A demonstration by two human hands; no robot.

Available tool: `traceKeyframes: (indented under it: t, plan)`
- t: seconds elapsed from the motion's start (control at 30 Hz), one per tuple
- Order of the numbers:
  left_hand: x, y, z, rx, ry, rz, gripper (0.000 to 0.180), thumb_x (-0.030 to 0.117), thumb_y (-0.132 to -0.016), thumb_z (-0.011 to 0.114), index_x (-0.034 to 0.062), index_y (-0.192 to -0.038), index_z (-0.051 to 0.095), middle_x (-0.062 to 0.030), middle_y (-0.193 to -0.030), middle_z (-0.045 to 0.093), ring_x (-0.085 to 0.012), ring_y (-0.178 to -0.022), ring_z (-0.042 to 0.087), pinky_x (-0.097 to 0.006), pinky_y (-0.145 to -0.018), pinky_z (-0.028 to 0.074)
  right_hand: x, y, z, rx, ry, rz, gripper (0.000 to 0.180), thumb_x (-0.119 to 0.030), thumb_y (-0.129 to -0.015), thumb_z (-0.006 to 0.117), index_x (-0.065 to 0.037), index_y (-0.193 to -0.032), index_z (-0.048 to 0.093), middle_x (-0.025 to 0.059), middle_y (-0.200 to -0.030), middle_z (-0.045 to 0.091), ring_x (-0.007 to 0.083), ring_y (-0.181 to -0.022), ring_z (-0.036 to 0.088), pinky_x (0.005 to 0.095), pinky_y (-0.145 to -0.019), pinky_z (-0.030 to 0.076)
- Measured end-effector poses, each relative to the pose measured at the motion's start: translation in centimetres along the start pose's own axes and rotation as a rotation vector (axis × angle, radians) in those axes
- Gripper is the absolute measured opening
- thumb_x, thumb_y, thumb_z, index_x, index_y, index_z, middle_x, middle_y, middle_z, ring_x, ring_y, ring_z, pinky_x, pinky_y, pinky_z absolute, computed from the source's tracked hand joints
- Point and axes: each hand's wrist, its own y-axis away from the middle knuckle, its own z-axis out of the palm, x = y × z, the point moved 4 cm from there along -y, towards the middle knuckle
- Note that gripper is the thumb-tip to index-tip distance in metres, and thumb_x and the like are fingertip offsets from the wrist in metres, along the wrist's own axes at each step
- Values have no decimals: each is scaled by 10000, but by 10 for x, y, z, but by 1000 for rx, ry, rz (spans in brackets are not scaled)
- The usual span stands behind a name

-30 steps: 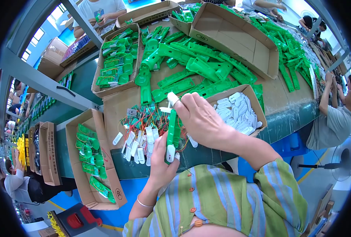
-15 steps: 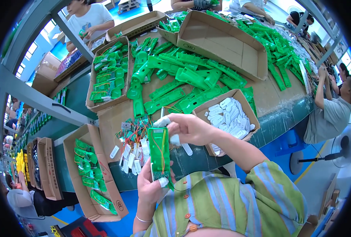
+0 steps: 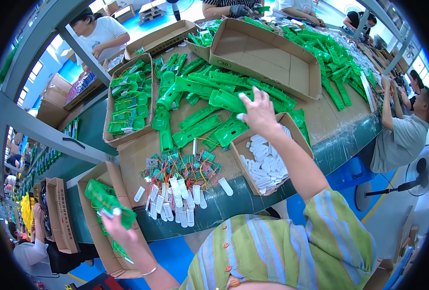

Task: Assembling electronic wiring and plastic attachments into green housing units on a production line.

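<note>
At the left, my left hand (image 3: 122,231) grips a green plastic housing (image 3: 107,199), slightly blurred, over an open cardboard box (image 3: 137,241) that holds several similar green housings. My right hand (image 3: 259,113), fingers spread and nothing in them, hovers at the near edge of a heap of empty green shells (image 3: 200,94). White covers are on fingertips of both hands. Beneath my right forearm stands a carton of white plastic pieces (image 3: 267,162). Between my arms lies a pile of small circuit boards (image 3: 195,164) with red and yellow wires and white tabs (image 3: 180,193).
A box of wired green housings (image 3: 131,99) stands at the back left. An empty cardboard tray (image 3: 267,53) rests tilted on the heap. Grey metal frame bars (image 3: 45,128) cross the left side. Other people work around the table, and a fan (image 3: 412,179) stands at the right.
My left hand has carried the wired green housing from in front of me leftward to the box. My right hand has let go of it and reached forward to the green shells.
</note>
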Motion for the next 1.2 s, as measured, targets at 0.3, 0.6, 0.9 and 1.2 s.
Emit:
traceKeyframes:
  t: [0.3,0.6,0.9,1.2]
  plan:
    - [36,13,-3,398,-1032,798,443,112,-859,461,-33,-1260,341,-165,-1226,431,-292,-1116,440,-399,-962,333,35,6,-84,401,-296,-75,289,10,-762,509,-29,-1042,570,169,-944,603,311,-826,604,373,-710,483]
    - [50,67,175,-483,-608,914,610,348,-823,559,-32,-1257,362,-186,-1258,395,-311,-1179,395,-401,-977,322,-20,37,-124,216,-902,-344,324,138,-712,487,-19,-967,609,95,-929,628,187,-824,615,265,-693,480]
    - [-21,81,175,-1030,2,-386,569,120,-773,616,-13,-1273,379,-74,-988,560,-147,-825,571,-276,-734,470,-3,55,-54,-379,-1221,-19,355,113,-662,543,-6,-993,590,106,-944,596,185,-888,593,294,-714,484]
    - [-22,73,160,-650,-680,284,761,120,-692,643,-49,-1322,251,-215,-1079,437,-343,-981,482,-385,-859,396,25,75,2,-26,-376,-307,273,96,-621,546,-7,-873,565,139,-909,537,327,-809,550,389,-679,465]
